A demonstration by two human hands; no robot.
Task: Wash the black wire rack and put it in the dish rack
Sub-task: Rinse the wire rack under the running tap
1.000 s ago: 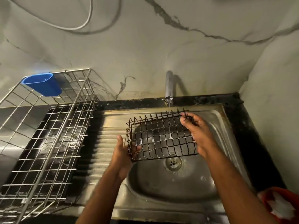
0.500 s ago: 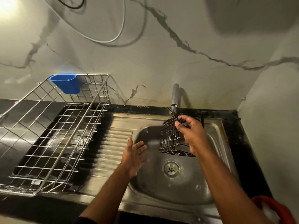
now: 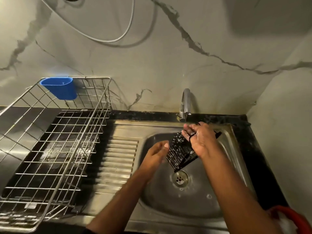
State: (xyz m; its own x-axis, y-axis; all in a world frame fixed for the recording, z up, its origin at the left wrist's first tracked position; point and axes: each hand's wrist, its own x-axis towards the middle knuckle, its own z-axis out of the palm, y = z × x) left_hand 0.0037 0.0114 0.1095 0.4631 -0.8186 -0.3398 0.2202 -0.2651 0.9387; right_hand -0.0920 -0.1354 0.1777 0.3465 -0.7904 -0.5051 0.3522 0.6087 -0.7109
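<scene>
The black wire rack (image 3: 179,153) hangs tilted on edge over the steel sink (image 3: 168,200), just under the tap (image 3: 185,105). My right hand (image 3: 200,141) holds it from above, fingers curled through its upper wires. My left hand (image 3: 156,153) sits just left of the rack with its fingertips at the rack's side; whether they touch is blurred. The silver dish rack (image 3: 55,149) stands on the counter to the left.
A blue cup (image 3: 60,88) hangs on the dish rack's back wall. The ribbed drainboard (image 3: 118,157) lies between dish rack and basin. The drain (image 3: 180,178) is below the black rack. A red object (image 3: 293,220) shows at the bottom right corner.
The right hand has turned the black rack from flat to steeply on edge. My left hand let go of it, drew back, then moved in again beside it.
</scene>
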